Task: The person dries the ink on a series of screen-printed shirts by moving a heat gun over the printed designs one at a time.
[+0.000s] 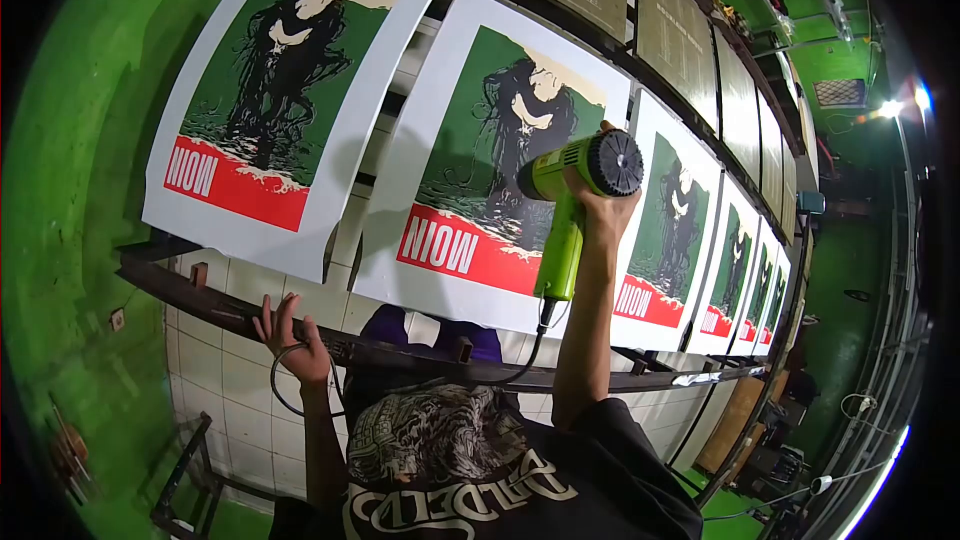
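My right hand is wrapped round a green heat gun with a black ribbed round back end. Its nozzle points left over the second white printed panel, a little above the surface. That panel carries a green, black, cream and red picture with large white letters. From the handle a black cord runs down and left. My left hand is beside the rack's near rail, its fingers apart and raised, with a loop of the cord caught at the thumb.
Another printed panel lies to the left; several more run rightward along the dark metal rack. Behind them is a row of brownish panels with small print. White tiles show below the rack. A green wall stands left.
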Motion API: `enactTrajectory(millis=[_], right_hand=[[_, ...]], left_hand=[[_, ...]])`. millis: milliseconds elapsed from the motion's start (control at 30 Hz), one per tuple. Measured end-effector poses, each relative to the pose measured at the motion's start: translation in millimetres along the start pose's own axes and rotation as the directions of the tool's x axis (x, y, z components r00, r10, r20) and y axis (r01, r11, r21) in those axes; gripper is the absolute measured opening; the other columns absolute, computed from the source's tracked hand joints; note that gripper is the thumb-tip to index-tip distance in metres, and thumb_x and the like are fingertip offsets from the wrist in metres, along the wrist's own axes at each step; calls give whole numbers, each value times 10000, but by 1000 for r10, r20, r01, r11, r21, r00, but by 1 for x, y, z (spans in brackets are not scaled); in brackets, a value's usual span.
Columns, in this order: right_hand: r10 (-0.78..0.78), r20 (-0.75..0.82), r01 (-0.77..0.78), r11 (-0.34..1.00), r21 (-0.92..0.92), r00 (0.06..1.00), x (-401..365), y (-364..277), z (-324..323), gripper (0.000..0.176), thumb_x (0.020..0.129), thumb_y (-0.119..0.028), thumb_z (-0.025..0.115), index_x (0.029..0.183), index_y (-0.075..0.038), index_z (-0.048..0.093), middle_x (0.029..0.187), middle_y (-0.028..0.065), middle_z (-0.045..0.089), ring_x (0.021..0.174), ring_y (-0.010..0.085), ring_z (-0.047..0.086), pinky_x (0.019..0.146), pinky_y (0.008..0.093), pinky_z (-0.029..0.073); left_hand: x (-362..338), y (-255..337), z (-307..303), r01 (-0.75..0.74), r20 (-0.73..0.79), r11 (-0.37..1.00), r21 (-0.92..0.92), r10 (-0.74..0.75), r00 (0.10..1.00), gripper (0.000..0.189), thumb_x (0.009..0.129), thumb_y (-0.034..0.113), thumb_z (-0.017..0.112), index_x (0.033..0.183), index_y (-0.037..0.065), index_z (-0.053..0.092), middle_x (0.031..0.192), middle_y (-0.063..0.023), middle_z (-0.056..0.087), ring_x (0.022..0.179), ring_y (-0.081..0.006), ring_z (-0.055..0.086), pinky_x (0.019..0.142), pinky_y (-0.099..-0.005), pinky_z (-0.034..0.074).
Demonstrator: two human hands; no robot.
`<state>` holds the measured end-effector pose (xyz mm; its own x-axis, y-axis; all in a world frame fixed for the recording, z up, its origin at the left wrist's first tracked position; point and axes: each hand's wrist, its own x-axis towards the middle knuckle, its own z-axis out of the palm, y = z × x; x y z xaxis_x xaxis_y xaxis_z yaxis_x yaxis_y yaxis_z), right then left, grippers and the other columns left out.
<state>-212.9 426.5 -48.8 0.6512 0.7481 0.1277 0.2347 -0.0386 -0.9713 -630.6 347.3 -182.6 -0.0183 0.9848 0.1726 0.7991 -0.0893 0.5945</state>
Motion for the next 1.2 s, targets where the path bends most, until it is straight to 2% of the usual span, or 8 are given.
enactTrajectory(millis=[133,267,400,500,567,700,767,1200], right_hand=[[13,20,-16,986,165,1000,6,10,-9,838,565,-86,859,1321,45,521,1264,132,591,1114,186,585,1006,319,450],[-83,23,84,996,-28,996,17,16,-2,809,595,-91,840,1334,7,528,1278,147,584,1131,213,587,1001,330,457],[11,-33,-7,992,127,999,25,7,3,795,577,-74,847,1306,30,546,1256,136,595,1110,192,589,996,308,450],[-27,-8,27,998,-48,1000,31,2,10,773,592,-68,835,1305,22,551,1231,129,602,1086,188,593,978,310,457],[-94,2,94,996,-9,996,39,14,6,769,592,-61,835,1301,27,553,1218,123,607,1075,183,595,974,314,455],[24,-35,-20,993,113,999,44,11,17,763,585,-65,836,1290,25,559,1226,127,609,1098,195,588,1005,321,436],[-130,-17,130,991,14,991,52,16,19,754,596,-70,829,1294,22,559,1237,129,610,1104,202,589,1006,327,439],[-90,-22,90,996,-13,996,71,26,13,833,614,-133,823,1373,-7,503,1195,85,595,1037,178,589,942,312,471]], left_hand=[[3,7,8,31,-43,990,135,-25,999,290,882,182,557,1142,99,653,1228,-51,638,1356,-328,420,1164,-585,149],[4,6,11,39,-56,982,187,-29,998,244,889,188,551,1085,100,667,1218,-52,640,1355,-323,424,1164,-586,157],[3,2,12,31,-51,984,176,-22,998,226,895,157,543,1078,102,664,1218,-57,638,1351,-334,426,1161,-591,159],[3,2,13,25,-63,987,161,-15,998,213,893,138,546,1069,102,660,1211,-62,641,1350,-337,427,1160,-592,158],[3,0,16,16,-69,988,156,-5,998,278,829,84,554,1090,113,643,1216,-66,636,1341,-344,436,1161,-585,148],[6,7,12,38,-56,988,148,-30,998,283,822,59,533,1076,102,650,1205,-64,642,1334,-345,444,1162,-582,151],[8,8,12,64,-58,986,157,-55,997,266,828,64,537,1061,97,660,1189,-64,650,1331,-343,448,1159,-584,160],[9,4,15,86,-40,979,184,-80,996,220,838,79,548,1014,95,680,1144,-62,660,1314,-346,465,1154,-589,190]])
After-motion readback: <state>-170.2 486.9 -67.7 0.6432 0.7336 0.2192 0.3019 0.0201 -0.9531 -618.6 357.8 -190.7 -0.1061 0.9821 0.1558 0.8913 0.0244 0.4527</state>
